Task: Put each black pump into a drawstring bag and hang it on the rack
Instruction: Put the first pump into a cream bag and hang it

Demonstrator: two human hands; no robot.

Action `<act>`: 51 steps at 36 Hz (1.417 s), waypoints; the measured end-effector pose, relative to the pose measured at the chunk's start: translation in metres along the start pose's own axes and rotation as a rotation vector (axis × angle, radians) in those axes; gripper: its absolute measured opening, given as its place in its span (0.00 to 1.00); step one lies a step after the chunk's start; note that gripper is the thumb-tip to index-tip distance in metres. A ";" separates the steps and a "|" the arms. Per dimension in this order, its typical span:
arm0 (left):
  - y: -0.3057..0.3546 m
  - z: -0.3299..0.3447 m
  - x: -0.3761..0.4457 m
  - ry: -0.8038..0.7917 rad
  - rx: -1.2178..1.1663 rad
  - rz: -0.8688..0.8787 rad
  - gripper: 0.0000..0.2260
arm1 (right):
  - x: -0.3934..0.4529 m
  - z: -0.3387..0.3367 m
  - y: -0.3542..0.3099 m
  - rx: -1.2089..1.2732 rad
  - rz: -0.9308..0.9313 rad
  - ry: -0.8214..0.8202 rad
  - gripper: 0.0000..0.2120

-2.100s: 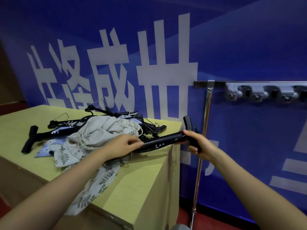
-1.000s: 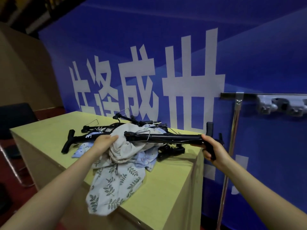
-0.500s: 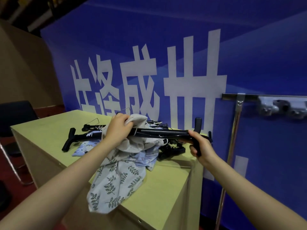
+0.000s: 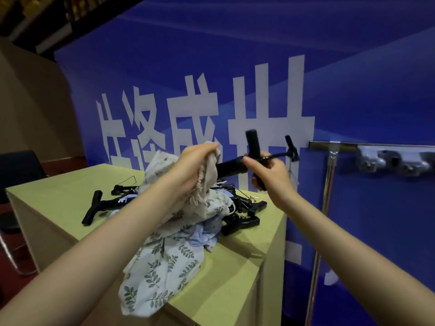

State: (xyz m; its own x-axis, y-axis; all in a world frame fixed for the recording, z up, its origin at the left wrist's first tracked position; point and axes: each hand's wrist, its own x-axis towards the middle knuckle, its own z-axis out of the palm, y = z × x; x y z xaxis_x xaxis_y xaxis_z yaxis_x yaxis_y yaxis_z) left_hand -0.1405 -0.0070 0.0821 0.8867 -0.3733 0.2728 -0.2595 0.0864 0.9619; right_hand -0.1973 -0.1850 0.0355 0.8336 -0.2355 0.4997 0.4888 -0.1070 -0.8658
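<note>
My right hand (image 4: 270, 172) grips a black pump (image 4: 231, 166) by its T-handle end and holds it level above the table. My left hand (image 4: 193, 165) is shut on the gathered mouth of a beige drawstring bag (image 4: 207, 182); the pump's barrel goes into that bag and its far end is hidden by cloth. More black pumps (image 4: 101, 204) lie in a pile on the yellow-green table (image 4: 226, 285), mixed with leaf-print bags (image 4: 162, 278). The rack (image 4: 329, 147), a metal bar on a pole, stands at the right.
Grey hook fittings (image 4: 390, 161) sit along the rack bar. A blue banner with white characters covers the wall behind. A dark chair (image 4: 16, 170) stands at the far left. A leaf-print bag hangs over the table's front edge.
Both hands rose from the pile. My left hand lifted the beige bag and drew it over the pump's barrel, while my right hand brought the handle end closer.
</note>
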 end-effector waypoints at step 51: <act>0.027 -0.033 0.010 0.062 -0.166 0.028 0.14 | 0.072 0.042 -0.061 -0.062 -0.105 -0.266 0.12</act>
State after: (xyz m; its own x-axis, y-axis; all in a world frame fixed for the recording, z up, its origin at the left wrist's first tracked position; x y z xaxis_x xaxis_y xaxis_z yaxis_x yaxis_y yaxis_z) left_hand -0.1262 0.0225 0.1111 0.9034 -0.3109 0.2954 -0.2224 0.2492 0.9426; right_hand -0.1559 -0.1549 0.1255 0.8215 0.0405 0.5687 0.5660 -0.1778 -0.8050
